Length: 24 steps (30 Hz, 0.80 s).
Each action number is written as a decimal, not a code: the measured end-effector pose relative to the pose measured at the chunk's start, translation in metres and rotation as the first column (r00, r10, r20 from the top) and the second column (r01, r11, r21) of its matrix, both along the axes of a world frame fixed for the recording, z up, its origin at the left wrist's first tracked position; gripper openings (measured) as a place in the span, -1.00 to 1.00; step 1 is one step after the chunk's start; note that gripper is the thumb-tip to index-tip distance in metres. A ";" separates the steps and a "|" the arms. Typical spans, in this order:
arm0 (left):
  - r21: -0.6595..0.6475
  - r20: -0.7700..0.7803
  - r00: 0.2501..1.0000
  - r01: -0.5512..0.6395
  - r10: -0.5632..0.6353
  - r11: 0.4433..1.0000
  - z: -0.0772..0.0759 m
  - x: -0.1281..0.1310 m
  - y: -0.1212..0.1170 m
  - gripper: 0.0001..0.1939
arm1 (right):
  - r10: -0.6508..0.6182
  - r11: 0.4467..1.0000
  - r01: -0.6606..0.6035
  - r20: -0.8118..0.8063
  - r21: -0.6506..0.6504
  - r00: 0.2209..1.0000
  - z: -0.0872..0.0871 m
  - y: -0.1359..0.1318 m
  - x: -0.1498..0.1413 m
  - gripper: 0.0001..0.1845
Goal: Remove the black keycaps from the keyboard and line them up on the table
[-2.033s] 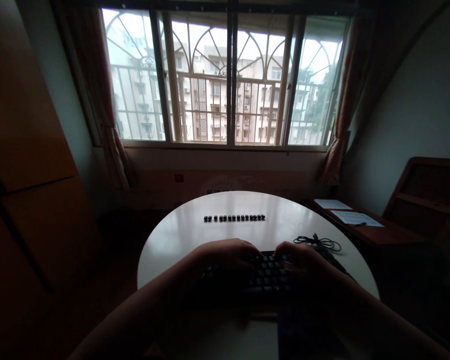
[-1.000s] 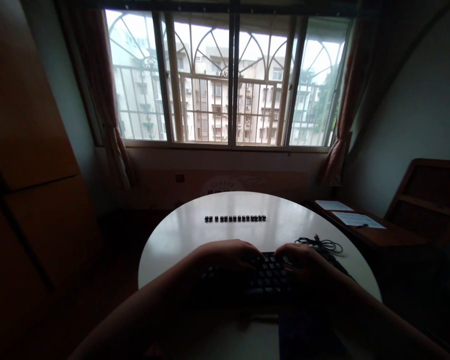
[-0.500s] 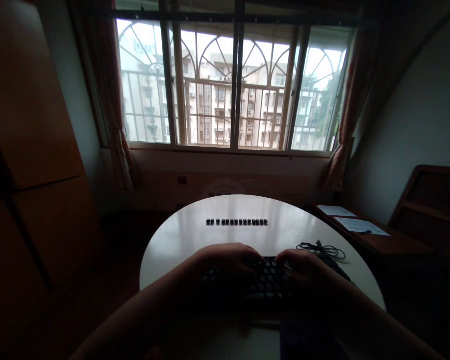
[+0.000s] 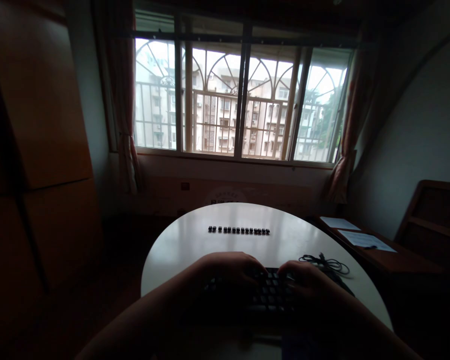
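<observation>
A black keyboard lies near the close side of the round white table, much of it in deep shadow. My left hand is curled over its left part, fingers bent down toward the far edge. Over the right part, my right hand is closed in a similar way, its fingertips a short gap from the left ones. A small pale glint shows by the right fingers; what it is I cannot make out. Beyond the hands, several small black keycaps stand in a row.
A coiled black cable rests on the white table right of the keyboard. Paper sheets lie on a brown surface at the right. A barred window is ahead, and a wooden cabinet stands left.
The view has tilted up slightly, so everything sits lower in the picture. Both hands keep about the same place on the keyboard, and the keycap row looks the same.
</observation>
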<state>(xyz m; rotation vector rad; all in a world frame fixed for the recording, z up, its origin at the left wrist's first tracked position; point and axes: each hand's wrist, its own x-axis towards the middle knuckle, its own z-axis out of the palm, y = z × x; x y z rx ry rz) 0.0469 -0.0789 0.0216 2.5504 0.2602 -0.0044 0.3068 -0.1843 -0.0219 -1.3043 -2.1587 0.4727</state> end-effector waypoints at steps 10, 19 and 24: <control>-0.017 -0.067 0.996 -0.058 0.057 0.998 0.005 -0.006 -0.005 -0.48 | -0.008 1.000 0.008 -0.004 -0.021 1.000 -0.002 0.002 -0.002 -0.74; 0.003 -0.045 0.998 -0.050 0.050 0.999 0.002 -0.004 -0.001 -0.47 | -0.064 0.998 0.063 0.027 0.009 0.998 -0.009 0.003 0.004 -0.72; 0.030 -0.045 0.997 -0.066 0.068 0.997 0.009 -0.001 -0.008 -0.49 | -0.034 0.998 0.034 0.010 0.045 0.999 -0.005 -0.002 0.002 -0.74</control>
